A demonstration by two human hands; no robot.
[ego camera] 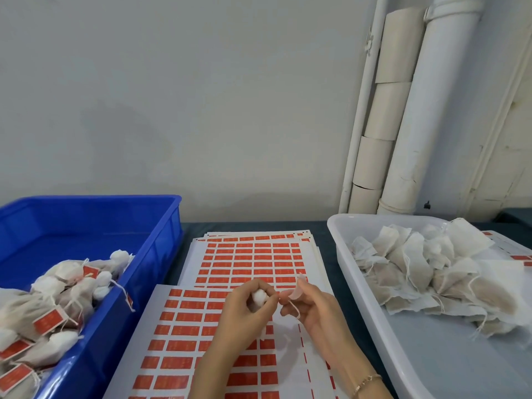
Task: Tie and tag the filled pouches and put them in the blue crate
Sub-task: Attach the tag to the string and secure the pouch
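Observation:
My left hand (244, 309) grips a small white filled pouch (258, 298) above the sticker sheets, its fingers curled round the gathered top. Close beside it, my right hand (312, 309) pinches a pale sticker tag (298, 289) between thumb and fingertips, and the pouch's white string (295, 309) hangs below the fingers. The blue crate (161, 249) stands at the left with several tied pouches bearing red tags (47, 321) piled in its near half. A white tray (345, 254) at the right holds a heap of untied filled pouches (417, 272).
Sheets of red stickers (253, 254) cover the dark table between crate and tray, with a nearer sheet (178, 335) under my hands. More sticker sheets (518, 254) lie behind the tray. White pipes (417, 110) run up the wall at the back right.

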